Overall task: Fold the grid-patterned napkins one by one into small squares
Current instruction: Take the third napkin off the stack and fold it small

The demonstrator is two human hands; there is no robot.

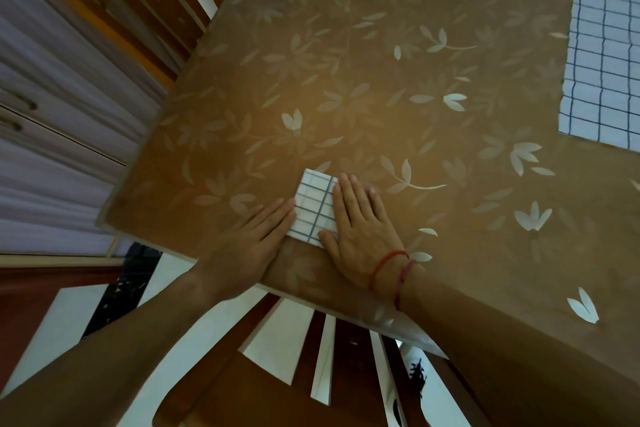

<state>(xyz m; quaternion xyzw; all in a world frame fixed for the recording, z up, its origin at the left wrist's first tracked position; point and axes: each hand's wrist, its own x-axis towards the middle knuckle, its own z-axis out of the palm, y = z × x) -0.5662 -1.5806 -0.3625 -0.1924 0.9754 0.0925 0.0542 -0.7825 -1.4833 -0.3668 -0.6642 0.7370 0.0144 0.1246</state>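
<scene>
A small folded napkin (314,206), white with blue grid lines, lies near the table's front edge. My left hand (252,243) rests flat on the table with its fingertips touching the napkin's left edge. My right hand (360,222) lies flat over the napkin's right side and presses it down, thumb on its lower corner; two thread bracelets circle that wrist. An unfolded grid-patterned napkin (602,55) lies spread flat at the far right of the table, partly cut off by the frame edge.
The table (381,80) wears a brown cloth with pale leaf prints. A wooden chair back (322,357) stands below the front edge. Cabinets with drawers (52,114) stand to the left of the table.
</scene>
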